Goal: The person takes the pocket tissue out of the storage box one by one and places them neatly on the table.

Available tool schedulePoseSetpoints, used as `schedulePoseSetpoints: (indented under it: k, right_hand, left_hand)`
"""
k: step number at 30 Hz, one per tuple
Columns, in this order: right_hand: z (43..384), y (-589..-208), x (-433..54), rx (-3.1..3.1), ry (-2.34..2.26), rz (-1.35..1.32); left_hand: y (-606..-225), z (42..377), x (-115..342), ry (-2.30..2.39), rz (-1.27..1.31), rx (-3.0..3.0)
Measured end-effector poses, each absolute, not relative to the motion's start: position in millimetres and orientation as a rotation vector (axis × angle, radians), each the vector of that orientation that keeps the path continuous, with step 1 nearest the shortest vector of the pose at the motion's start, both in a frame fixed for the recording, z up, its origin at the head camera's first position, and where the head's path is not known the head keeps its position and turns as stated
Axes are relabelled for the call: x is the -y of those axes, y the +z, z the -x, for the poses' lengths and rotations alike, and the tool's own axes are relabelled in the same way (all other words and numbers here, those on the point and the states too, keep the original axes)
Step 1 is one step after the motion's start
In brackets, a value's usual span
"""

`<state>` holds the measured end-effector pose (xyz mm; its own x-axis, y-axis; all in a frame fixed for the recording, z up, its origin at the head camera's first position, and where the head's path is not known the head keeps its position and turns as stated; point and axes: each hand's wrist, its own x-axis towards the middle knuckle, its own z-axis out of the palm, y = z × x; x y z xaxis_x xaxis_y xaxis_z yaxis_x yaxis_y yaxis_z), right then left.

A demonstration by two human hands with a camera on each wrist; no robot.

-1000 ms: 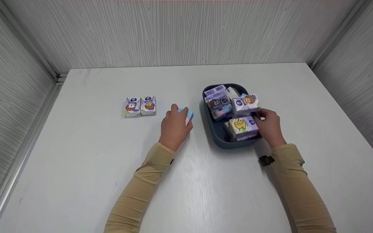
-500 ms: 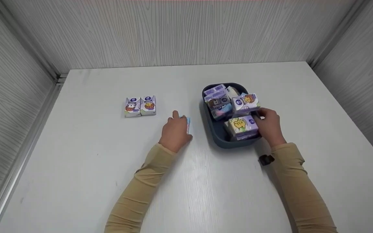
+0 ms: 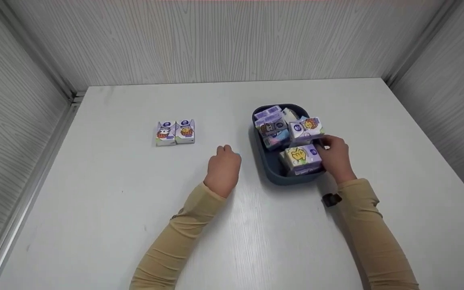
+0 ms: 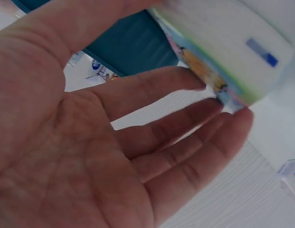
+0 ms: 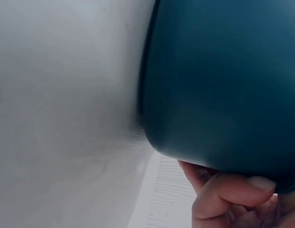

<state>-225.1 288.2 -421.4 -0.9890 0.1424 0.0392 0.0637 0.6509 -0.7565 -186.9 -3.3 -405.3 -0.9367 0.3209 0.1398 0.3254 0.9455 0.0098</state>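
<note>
My left hand [image 3: 224,169] is over the table, left of the dark blue basket [image 3: 274,177]. Thumb and fingertips pinch a small pack of tissues [image 4: 233,47], white with a coloured printed edge and a small blue tab. In the head view the hand hides nearly all of that pack. On the basket's right side my right hand [image 3: 336,159] grips the rim; the right wrist view shows the thumb [image 5: 247,187] bent against the blue wall. Inside lie several purple-and-white tissue packs [image 3: 306,128], heaped at the back, with a yellow-printed one [image 3: 301,157] stacked near the front.
Two tissue packs [image 3: 175,132] lie side by side on the white table [image 3: 95,193], left of the left hand. Grey wood-grain panels [image 3: 216,40] enclose the table at the back and both sides. A small black device [image 3: 331,199] is at the right wrist.
My left hand has moved slightly toward me, turning the tissue pack until it is almost hidden beneath the hand. My right hand, the basket and the two packs on the table have stayed put.
</note>
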Motion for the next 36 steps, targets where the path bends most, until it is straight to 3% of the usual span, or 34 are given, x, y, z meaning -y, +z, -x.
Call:
schedulePoseSetpoints:
  k: [17, 36]
  right_hand:
    - [226, -419, -295, 2.773, 1.238, 0.178]
    - [225, -418, -290, 2.769, 1.260, 0.168]
  left_hand:
    - [-402, 196, -2, -0.118, 0.690, 3.039]
    - [-406, 266, 29, -0.096, 0.745, 2.968]
